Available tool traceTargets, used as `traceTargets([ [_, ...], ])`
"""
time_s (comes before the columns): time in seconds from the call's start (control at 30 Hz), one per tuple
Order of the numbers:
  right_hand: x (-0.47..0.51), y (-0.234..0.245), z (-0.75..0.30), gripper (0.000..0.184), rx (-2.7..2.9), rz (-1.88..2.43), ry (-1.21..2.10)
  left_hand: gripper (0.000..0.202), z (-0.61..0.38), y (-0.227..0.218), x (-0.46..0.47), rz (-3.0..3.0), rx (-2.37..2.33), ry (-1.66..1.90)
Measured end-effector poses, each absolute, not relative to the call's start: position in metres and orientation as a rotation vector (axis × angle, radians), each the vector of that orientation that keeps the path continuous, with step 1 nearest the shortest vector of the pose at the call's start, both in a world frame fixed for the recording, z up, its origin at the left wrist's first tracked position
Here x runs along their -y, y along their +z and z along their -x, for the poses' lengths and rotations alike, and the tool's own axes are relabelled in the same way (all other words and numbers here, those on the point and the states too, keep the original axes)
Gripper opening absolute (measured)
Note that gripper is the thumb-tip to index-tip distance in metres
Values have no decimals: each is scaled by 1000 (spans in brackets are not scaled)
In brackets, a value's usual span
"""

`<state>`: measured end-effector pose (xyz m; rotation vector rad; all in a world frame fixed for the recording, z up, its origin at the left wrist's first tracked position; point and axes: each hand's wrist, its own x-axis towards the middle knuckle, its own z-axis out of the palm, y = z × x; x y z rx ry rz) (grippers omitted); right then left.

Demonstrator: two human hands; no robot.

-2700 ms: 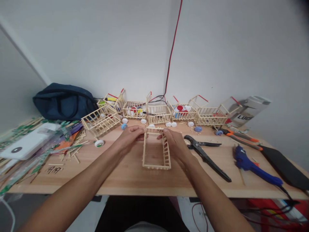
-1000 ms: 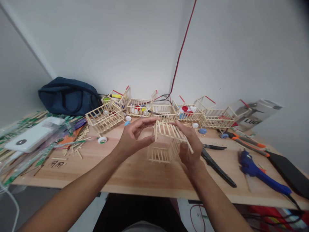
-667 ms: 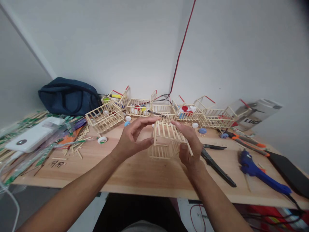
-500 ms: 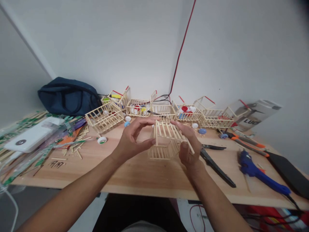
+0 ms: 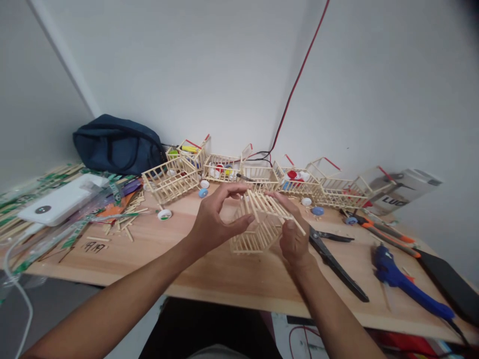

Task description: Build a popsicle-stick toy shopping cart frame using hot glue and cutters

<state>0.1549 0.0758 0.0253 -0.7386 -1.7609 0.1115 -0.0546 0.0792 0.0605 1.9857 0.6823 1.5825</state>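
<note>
Both my hands hold a small basket frame made of thin wooden sticks (image 5: 258, 224) lifted above the wooden table (image 5: 209, 271). My left hand (image 5: 215, 219) pinches its left end between thumb and fingertips. My right hand (image 5: 294, 234) grips its right side, thumb on the sticks. The frame is tilted, its slatted side facing up.
A row of finished stick baskets (image 5: 258, 174) with bottle caps lines the wall. Black scissors (image 5: 333, 257), a blue glue gun (image 5: 404, 279) and orange-handled pliers (image 5: 385, 232) lie to the right. Loose sticks (image 5: 119, 227), a white box (image 5: 60, 199) and a dark blue bag (image 5: 116, 147) sit at left.
The frame lay flat on the table 2.7 s ago; both hands have lifted and tilted it. Over the last second it turned slightly, and my head shifted left.
</note>
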Motion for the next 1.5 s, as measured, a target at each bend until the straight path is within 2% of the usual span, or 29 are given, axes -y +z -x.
traceTargets([
  [0.43,-74,28,-157,45,1736,700,104,50,57,58,-83,-1952,-584,1514],
  [0.83,-75,28,-160,45,1745,710,38,38,57,56,-89,-1948,-503,1484],
  [1.5,-71,32,-158,46,1725,787,-34,35,57,57,-90,-1903,-541,1423],
])
